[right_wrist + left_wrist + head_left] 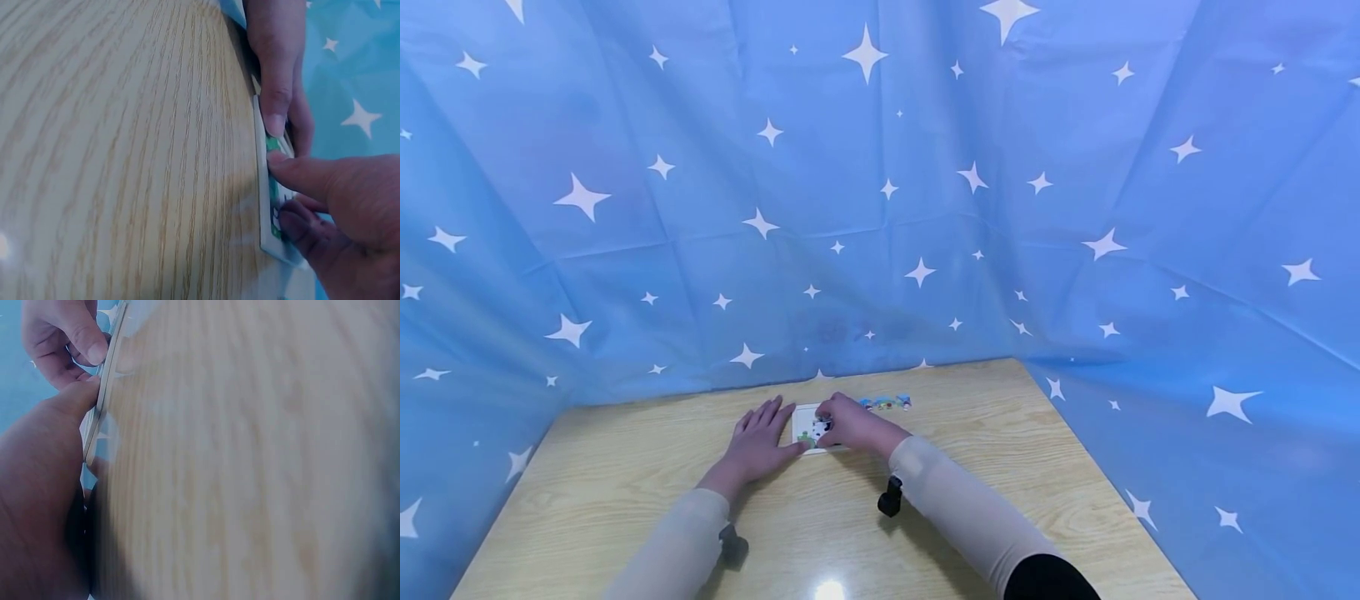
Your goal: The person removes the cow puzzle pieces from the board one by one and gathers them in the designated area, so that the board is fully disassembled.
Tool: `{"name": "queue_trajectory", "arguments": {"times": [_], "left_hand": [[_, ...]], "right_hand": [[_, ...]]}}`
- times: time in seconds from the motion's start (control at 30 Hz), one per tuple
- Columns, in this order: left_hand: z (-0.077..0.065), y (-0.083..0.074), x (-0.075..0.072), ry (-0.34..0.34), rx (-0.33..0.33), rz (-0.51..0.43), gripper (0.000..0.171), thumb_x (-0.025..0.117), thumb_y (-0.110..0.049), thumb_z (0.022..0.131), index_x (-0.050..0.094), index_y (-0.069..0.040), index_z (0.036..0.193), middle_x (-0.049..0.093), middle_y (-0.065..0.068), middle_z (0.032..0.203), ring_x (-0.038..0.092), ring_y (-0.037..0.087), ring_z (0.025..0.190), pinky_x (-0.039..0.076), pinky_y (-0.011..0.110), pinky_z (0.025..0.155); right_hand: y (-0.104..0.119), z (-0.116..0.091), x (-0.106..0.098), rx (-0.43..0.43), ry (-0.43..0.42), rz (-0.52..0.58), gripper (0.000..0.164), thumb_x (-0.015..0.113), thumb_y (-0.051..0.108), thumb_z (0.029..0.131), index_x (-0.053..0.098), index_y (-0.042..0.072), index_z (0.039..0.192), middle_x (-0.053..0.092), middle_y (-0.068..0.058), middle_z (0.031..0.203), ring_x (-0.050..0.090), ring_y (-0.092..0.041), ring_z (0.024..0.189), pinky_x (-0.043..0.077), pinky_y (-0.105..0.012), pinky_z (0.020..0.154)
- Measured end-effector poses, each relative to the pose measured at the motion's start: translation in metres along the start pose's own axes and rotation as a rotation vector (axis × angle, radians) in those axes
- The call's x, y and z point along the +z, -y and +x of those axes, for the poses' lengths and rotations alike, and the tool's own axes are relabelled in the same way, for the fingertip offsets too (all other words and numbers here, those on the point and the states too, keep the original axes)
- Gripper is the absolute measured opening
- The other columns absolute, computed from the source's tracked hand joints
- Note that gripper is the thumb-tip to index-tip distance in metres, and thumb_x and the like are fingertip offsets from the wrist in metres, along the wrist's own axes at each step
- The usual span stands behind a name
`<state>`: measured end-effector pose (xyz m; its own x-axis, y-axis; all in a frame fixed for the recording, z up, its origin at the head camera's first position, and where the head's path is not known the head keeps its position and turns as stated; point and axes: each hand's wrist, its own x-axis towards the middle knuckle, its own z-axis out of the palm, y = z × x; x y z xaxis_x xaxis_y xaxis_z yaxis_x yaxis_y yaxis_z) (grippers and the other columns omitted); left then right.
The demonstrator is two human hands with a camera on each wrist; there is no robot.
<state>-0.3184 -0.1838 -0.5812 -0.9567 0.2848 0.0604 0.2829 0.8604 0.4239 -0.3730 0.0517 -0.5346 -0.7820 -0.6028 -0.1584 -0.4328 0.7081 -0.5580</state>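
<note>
A small white puzzle board with a green and black-and-white picture lies flat near the table's far side. My left hand is spread beside its left end, fingers straight, the thumb pressing the near left corner. Over the board's right part, my right hand pinches a black-and-white puzzle piece between thumb and curled fingers. In the right wrist view the right thumb and fingertips sit low on the picture, within the raised white rim. The right fingers cover much of that piece.
Several small colourful puzzle pieces lie in a row on the wooden table, just beyond and right of the right hand. A blue curtain with white stars hangs behind the table's back edge and along its sides.
</note>
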Motion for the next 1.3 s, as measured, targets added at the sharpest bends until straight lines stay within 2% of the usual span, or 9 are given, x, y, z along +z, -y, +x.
{"name": "queue_trajectory", "arguments": {"times": [0.27, 0.47, 0.67, 0.9, 1.1, 1.2, 1.3], "left_hand": [[0.010, 0.021, 0.018, -0.056, 0.026, 0.000, 0.099, 0.056, -0.078, 0.102, 0.037, -0.012, 0.173, 0.028, 0.023, 0.179, 0.022, 0.048, 0.165, 0.015, 0.074, 0.128], [0.012, 0.025, 0.021, -0.067, 0.035, -0.005, 0.099, 0.058, -0.078, 0.101, 0.038, -0.014, 0.173, 0.029, 0.023, 0.179, 0.023, 0.048, 0.165, 0.016, 0.075, 0.128], [0.011, 0.022, 0.020, -0.056, 0.024, -0.005, 0.098, 0.057, -0.077, 0.102, 0.037, -0.013, 0.174, 0.027, 0.022, 0.180, 0.021, 0.047, 0.166, 0.015, 0.074, 0.129], [0.008, 0.016, 0.015, -0.036, 0.015, -0.016, 0.101, 0.055, -0.080, 0.101, 0.036, -0.012, 0.173, 0.025, 0.024, 0.180, 0.019, 0.048, 0.166, 0.012, 0.073, 0.129], [0.008, 0.017, 0.015, -0.039, 0.025, -0.017, 0.101, 0.054, -0.080, 0.102, 0.036, -0.011, 0.174, 0.026, 0.024, 0.180, 0.019, 0.048, 0.166, 0.012, 0.074, 0.129], [0.009, 0.020, 0.018, -0.041, 0.021, -0.016, 0.100, 0.056, -0.078, 0.102, 0.036, -0.013, 0.174, 0.026, 0.023, 0.180, 0.020, 0.047, 0.166, 0.013, 0.073, 0.130], [0.010, 0.020, 0.018, -0.044, 0.021, -0.015, 0.098, 0.058, -0.076, 0.102, 0.037, -0.012, 0.173, 0.026, 0.024, 0.180, 0.021, 0.049, 0.166, 0.014, 0.074, 0.129]], "right_hand": [[-0.003, 0.000, 0.001, -0.026, -0.031, 0.101, 0.051, 0.087, 0.016, 0.099, 0.063, 0.007, 0.143, 0.062, -0.004, 0.129, 0.064, -0.011, 0.102, 0.058, -0.031, 0.090], [-0.007, 0.000, 0.005, -0.088, -0.066, 0.137, 0.053, 0.086, 0.010, 0.099, 0.061, 0.001, 0.145, 0.062, -0.006, 0.127, 0.065, -0.009, 0.096, 0.059, -0.028, 0.085], [-0.013, 0.002, 0.007, -0.140, -0.097, 0.090, 0.043, 0.080, 0.006, 0.103, 0.065, 0.002, 0.143, 0.064, -0.005, 0.121, 0.065, -0.009, 0.097, 0.058, -0.028, 0.087], [-0.018, 0.004, 0.003, -0.147, -0.063, 0.029, 0.041, 0.076, 0.008, 0.106, 0.066, 0.006, 0.146, 0.067, -0.002, 0.122, 0.067, -0.010, 0.104, 0.059, -0.028, 0.089], [-0.017, 0.002, 0.001, -0.201, -0.079, -0.112, 0.042, 0.076, 0.013, 0.107, 0.067, 0.006, 0.148, 0.067, -0.003, 0.126, 0.067, -0.009, 0.104, 0.059, -0.027, 0.091], [-0.018, 0.002, 0.004, -0.236, -0.122, -0.203, 0.041, 0.076, 0.014, 0.107, 0.068, 0.006, 0.146, 0.066, -0.003, 0.125, 0.065, -0.007, 0.096, 0.058, -0.025, 0.086], [-0.020, 0.001, 0.008, -0.249, -0.158, -0.235, 0.039, 0.075, 0.015, 0.106, 0.068, 0.007, 0.145, 0.062, -0.002, 0.123, 0.061, -0.004, 0.085, 0.055, -0.023, 0.078]]}}
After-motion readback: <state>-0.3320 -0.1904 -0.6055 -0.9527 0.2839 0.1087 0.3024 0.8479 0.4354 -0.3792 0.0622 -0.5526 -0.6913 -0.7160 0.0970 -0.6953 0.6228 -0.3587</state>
